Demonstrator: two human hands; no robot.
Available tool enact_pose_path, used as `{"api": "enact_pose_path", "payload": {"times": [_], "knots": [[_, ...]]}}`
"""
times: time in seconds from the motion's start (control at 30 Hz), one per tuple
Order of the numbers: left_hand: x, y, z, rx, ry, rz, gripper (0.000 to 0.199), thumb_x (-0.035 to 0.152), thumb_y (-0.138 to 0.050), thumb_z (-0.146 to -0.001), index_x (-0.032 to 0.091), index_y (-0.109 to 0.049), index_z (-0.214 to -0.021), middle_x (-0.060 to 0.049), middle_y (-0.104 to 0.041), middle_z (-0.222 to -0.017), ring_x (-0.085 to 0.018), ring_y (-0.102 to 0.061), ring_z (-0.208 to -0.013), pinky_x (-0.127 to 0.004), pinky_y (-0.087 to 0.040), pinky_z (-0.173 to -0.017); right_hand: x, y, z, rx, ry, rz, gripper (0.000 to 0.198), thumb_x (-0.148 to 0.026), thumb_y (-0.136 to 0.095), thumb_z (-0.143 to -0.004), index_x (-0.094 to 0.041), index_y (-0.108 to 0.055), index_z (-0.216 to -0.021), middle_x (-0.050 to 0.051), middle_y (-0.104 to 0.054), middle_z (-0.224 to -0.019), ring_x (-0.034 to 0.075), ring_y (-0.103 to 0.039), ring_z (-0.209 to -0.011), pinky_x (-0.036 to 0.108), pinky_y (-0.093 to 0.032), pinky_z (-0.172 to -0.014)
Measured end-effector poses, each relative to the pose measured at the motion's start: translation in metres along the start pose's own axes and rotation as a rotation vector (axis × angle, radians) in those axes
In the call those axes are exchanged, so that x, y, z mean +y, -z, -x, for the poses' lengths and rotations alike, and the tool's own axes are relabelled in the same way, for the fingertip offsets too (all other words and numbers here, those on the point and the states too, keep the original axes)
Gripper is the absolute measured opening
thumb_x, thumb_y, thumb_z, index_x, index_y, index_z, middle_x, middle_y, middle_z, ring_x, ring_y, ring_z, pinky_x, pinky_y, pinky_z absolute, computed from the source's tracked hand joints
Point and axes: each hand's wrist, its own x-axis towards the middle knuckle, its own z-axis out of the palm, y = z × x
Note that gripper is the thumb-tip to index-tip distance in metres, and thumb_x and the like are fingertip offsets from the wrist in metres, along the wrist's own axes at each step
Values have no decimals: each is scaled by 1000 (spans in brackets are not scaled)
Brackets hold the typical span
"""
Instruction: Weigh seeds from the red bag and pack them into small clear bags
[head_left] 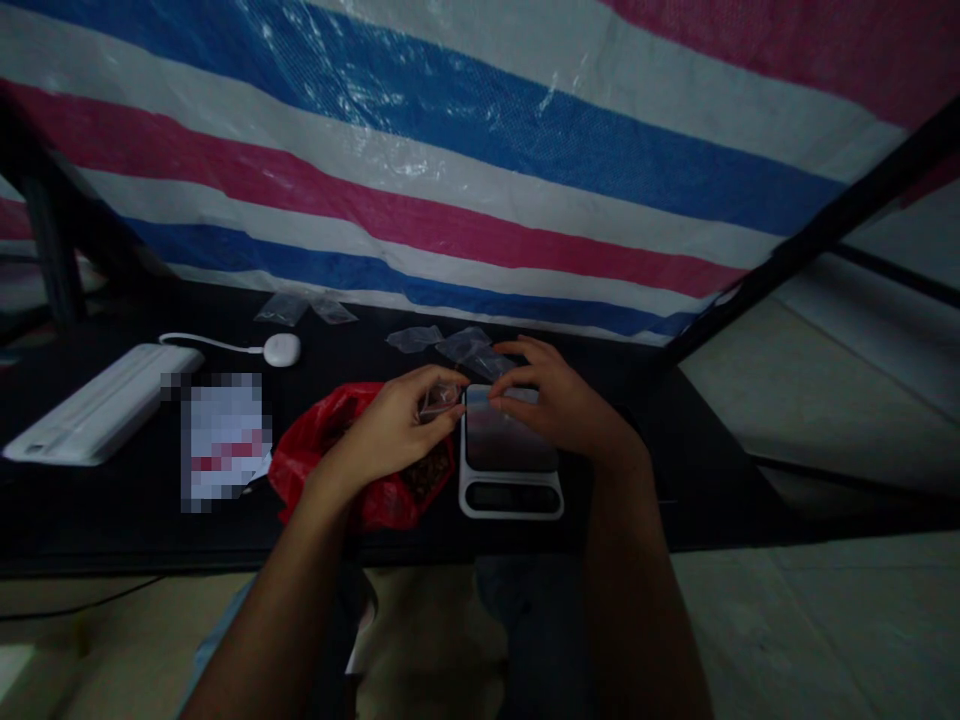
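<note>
Far left on the black worktop (150, 520) we have a long white device (105, 405), flat and angled. Next, a white cable (210, 344) into a rounded white unit (282, 350); in front of that, a pixelated white item (225, 435). Two clear bags (283, 309) lie at the back. Then our open red bag (311, 420), brown pieces (429, 474) inside. Our left hand (394, 420) is over it, thumb and fingers pinching a small clear bag (441, 399) just beside the scale (510, 476). Scale sits flat right of the red bag, display toward us; we can't read it. More clear bags (416, 339) lie behind. Our right hand (555, 400) is over the platform (499, 445), fingers bent, thumb near forefinger; we can't tell if they pinch anything.
</note>
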Motion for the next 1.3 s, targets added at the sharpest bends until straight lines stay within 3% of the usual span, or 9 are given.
{"api": "enact_pose_path", "payload": {"times": [0.13, 0.3, 0.47, 0.57, 0.7, 0.87, 1.03, 1.13, 1.3], "knots": [[2, -4, -2, -27, -14, 17, 13, 25, -63, -92, 19, -68, -103, -3, -73, -97, -20, -69, -87, -33, -53, -81, -21, 4, -5, 40, 132, -104, 9, -22, -76, -90, -27, -81, -95, 6, -61, -145, 27, -47, -145, 53, -35, -122], [8, -3, -2, 2, -33, 18, 8, 26, -63, -92, 19, -65, -90, 0, -67, -84, -16, -62, -76, -28, -49, -70, -30, -9, -17, 41, 148, -167, 12, -22, -71, -94, -26, -82, -98, 7, -65, -138, 24, -56, -135, 48, -43, -115], [1, -4, -4, 49, -8, 160, 18, 26, -67, -91, 18, -69, -107, -4, -75, -102, -20, -70, -94, -33, -54, -87, -33, -4, -20, 237, 149, -286, 16, -23, -64, -98, -25, -81, -98, 6, -73, -115, 21, -67, -113, 39, -51, -103], [-2, -5, -4, 79, 11, 208, 20, 25, -68, -91, 18, -70, -109, -5, -76, -105, -19, -72, -96, -32, -55, -90, -25, -2, -21, 314, 134, -313, 16, -24, -63, -98, -22, -79, -98, 6, -76, -108, 20, -70, -105, 37, -54, -96], [-3, 0, -3, 167, 25, 289, 21, 32, -69, -92, 17, -72, -106, -5, -76, -98, -18, -71, -89, -28, -54, -80, -2, -11, -39, 185, 30, -192, 16, -19, -64, -95, -18, -79, -101, 7, -79, -103, 20, -73, -94, 33, -55, -85], [-6, 7, -4, 238, 85, 458, 35, 44, -66, -94, 16, -73, -113, -5, -74, -91, -15, -65, -71, -24, -46, -57, 10, -27, -85, -215, 22, 224, 24, -11, -63, -92, -16, -78, -110, 11, -80, -111, 24, -74, -104, 32, -53, -88], [-12, 7, -5, 271, 50, 247, 35, 36, -70, -92, 16, -68, -120, -4, -72, -93, -17, -67, -81, -29, -53, -75, 3, -47, -112, -410, 68, 625, 27, -14, -56, -97, -13, -77, -113, 19, -78, -116, 31, -74, -108, 34, -53, -84], [-15, 7, -3, 210, 59, 111, 39, 34, -68, -91, 16, -64, -126, -6, -72, -99, -20, -69, -88, -35, -55, -85, 0, -51, -116, -413, 68, 654, 29, -13, -51, -99, -10, -77, -113, 21, -78, -113, 31, -74, -107, 35, -52, -85], [-13, 12, 2, 40, 113, -54, 67, 33, -63, -90, 11, -44, -150, -18, -63, -138, -31, -64, -124, -49, -48, -109, 8, -35, -116, -382, 123, 547, 30, -11, -59, -93, -19, -79, -113, 12, -79, -116, 26, -72, -107, 31, -49, -84]]}}
